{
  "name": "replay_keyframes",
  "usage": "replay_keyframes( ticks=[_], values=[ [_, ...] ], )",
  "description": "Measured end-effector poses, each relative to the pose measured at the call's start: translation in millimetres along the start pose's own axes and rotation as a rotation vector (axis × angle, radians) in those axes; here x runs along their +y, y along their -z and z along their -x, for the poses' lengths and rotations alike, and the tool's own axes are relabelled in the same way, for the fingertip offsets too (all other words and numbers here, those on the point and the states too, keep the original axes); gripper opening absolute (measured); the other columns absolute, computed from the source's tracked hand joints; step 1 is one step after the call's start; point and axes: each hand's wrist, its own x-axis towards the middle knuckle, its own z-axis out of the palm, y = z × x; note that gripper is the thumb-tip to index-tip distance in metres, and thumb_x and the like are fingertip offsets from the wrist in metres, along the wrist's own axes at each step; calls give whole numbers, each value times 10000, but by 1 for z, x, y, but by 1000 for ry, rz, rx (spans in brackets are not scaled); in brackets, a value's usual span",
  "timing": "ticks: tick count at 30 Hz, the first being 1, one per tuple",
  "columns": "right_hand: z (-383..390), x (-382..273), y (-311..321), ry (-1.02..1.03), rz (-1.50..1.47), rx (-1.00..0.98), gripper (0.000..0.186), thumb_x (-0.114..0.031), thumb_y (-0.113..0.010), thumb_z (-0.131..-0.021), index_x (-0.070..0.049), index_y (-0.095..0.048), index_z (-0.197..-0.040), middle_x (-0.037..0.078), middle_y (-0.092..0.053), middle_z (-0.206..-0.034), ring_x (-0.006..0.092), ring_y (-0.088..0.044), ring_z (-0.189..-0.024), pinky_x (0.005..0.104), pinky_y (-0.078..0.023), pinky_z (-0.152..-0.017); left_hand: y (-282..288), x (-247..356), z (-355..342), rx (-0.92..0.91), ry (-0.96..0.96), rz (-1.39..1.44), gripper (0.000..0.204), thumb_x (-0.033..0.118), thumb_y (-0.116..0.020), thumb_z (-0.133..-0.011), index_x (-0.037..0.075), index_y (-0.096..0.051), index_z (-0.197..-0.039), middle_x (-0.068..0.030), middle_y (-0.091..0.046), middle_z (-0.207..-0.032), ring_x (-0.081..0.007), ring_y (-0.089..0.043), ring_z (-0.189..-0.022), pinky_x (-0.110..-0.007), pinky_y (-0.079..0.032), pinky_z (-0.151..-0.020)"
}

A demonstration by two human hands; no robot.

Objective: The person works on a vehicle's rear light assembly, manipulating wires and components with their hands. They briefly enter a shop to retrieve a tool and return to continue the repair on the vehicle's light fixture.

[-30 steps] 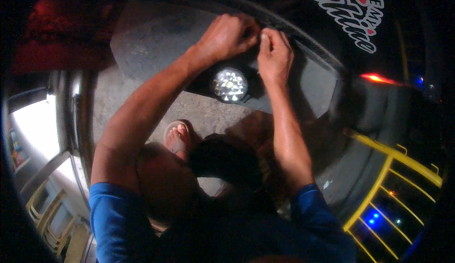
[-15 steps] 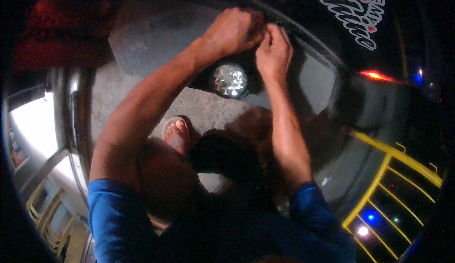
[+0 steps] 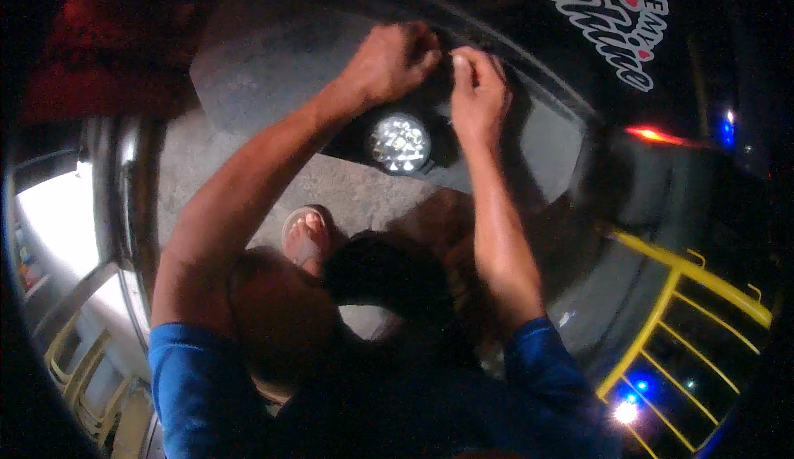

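Note:
Both my hands are raised at the dark lower edge of a vehicle body, just beyond a round light with several bright lenses. My left hand is curled, its fingers bent together; anything inside them is too dark to make out. Close to its right, my right hand pinches something small between thumb and forefinger, which I cannot name. A narrow gap separates the two hands. The round light faces up toward me, below and between my wrists, in a dark mount by the grey panel.
A yellow metal railing stands at the right. White lettering marks the dark vehicle surface above, with a red light at its right. My sandalled foot rests on the concrete floor. Pale chairs stand at lower left.
My left hand has drawn back leftward, and a gap has opened between it and my right hand. The right hand stays nearly in place. More of the round light's lenses shine clearly.

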Motion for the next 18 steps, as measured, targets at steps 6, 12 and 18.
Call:
replay_keyframes(
  ticks=[6, 12, 18],
  values=[
    [6, 3, 2, 42, -70, 5, 120, -88, -611, -897, -52, -671, -995, 94, -629, -879, 221, -611, -780, 320, -482, -677, -16, -9, -3, -68, 167, 412, 185, 147, -681, -872, 2, -663, -985, -48, -683, -925, -126, -607, -840, -294, -495, -777],
    [9, 9, 0, 42, -146, 18, 147, -80, -607, -899, -51, -665, -1031, 82, -642, -930, 206, -609, -848, 292, -474, -744, -11, -1, -3, -111, 205, 510, 168, 139, -675, -878, 3, -661, -976, -29, -671, -906, -107, -595, -820, -266, -487, -756],
    [15, 1, 1, -202, -274, -23, 216, -90, -602, -914, -59, -636, -1125, 30, -612, -911, 128, -564, -848, 259, -456, -763, -14, -6, -2, -105, 181, 636, 163, 127, -659, -892, -8, -652, -983, -31, -664, -896, -100, -592, -807, -259, -491, -750]
  ],
)
